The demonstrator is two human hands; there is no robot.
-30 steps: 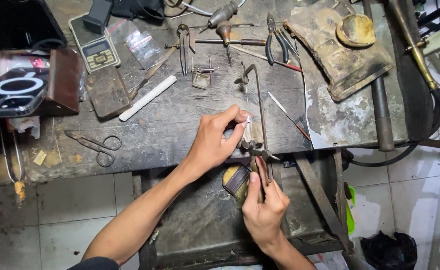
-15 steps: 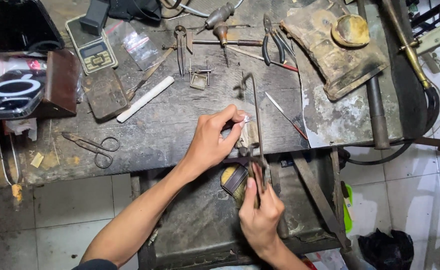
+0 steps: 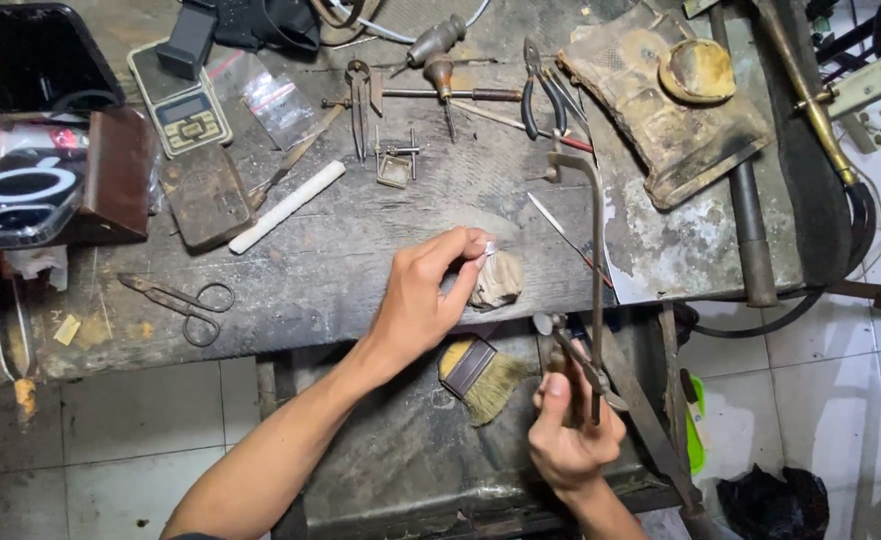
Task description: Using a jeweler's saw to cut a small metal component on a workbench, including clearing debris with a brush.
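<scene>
Near the middle of the frame the left hand (image 3: 422, 300) pinches a small bright metal piece (image 3: 489, 247) between thumb and fingertips, its grip closed on it, pressing it against the worn wooden bench pin (image 3: 498, 280) that juts from the front edge of the dark, scarred surface (image 3: 360, 250). Lower and to the right, the right hand (image 3: 570, 430) is wrapped tight around the handle of a jeweller's saw (image 3: 594, 260); the saw's frame rises up the picture from that fist, standing just right of the pinched piece and apart from it. A flat brush (image 3: 482, 370) lies in the tray below the surface, between the two hands. Scissors (image 3: 182, 300) lie at the left, a small digital scale (image 3: 178, 98) at the upper left, pliers (image 3: 540, 85) at the upper middle.
</scene>
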